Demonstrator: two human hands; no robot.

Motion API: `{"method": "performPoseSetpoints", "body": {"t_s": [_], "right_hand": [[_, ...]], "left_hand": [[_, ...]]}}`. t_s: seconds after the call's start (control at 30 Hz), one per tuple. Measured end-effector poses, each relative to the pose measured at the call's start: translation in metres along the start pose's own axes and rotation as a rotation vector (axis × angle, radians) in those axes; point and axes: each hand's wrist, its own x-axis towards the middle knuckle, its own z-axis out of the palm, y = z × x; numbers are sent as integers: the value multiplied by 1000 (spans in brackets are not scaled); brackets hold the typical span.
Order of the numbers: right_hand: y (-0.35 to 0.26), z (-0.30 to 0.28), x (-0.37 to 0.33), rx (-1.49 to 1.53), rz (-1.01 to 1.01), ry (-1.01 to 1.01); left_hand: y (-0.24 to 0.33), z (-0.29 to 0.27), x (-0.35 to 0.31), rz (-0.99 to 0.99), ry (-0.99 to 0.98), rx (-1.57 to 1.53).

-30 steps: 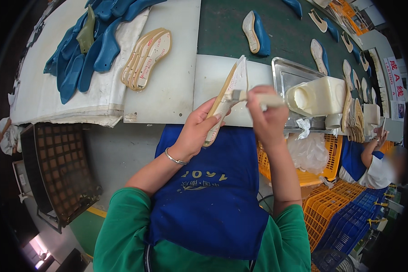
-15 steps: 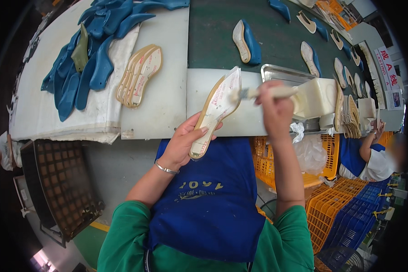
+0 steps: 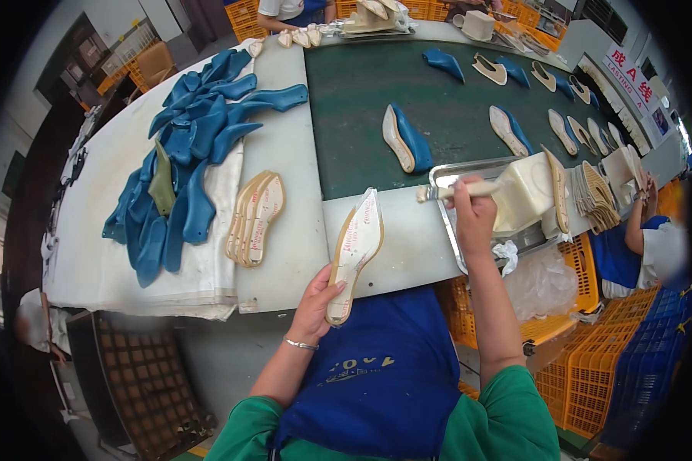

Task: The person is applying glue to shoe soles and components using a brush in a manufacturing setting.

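Observation:
My left hand [image 3: 317,304] grips a shoe insole [image 3: 358,240] by its heel end, its printed white face up and its pointed toe away from me. In my right hand [image 3: 473,215] is a brush [image 3: 457,192], its bristles pointing left, apart from the insole and over the rim of a metal tray [image 3: 450,223]. Beside the brush, a white tub [image 3: 524,196] lies tilted in that tray. A fanned stack of insoles [image 3: 255,219] rests on the table to the left of the held one.
Blue shoe lasts [image 3: 184,154] are heaped on a white cloth at left, one olive last [image 3: 161,183] among them. Insoles on lasts [image 3: 407,140] stand on the green belt [image 3: 346,100]. Yellow crates [image 3: 584,369] are below right; a co-worker's arm [image 3: 637,223] is at far right.
The brush has come off the insole's face and now stands to its right. My view has tilted up, showing more of the far table. The left hand keeps the insole.

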Motion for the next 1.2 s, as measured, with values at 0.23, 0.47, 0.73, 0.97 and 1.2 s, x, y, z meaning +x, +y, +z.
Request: {"method": "performPoseSetpoints", "body": {"t_s": [0.23,0.47,0.73,0.97,1.2], "right_hand": [[29,-11,-56,135,140,82],[30,-22,-68,134,114,92],[41,-33,-74,147,149,99],[58,-56,-82,60,140,107],[56,-97,-68,-223,9,359]], "left_hand": [[-28,-1,50,49,103,120],[-50,3,70,383,245,1354],[23,-45,64,807,647,1773],[74,-114,70,578,1030,1921],[68,-106,76,703,729,1946]]}}
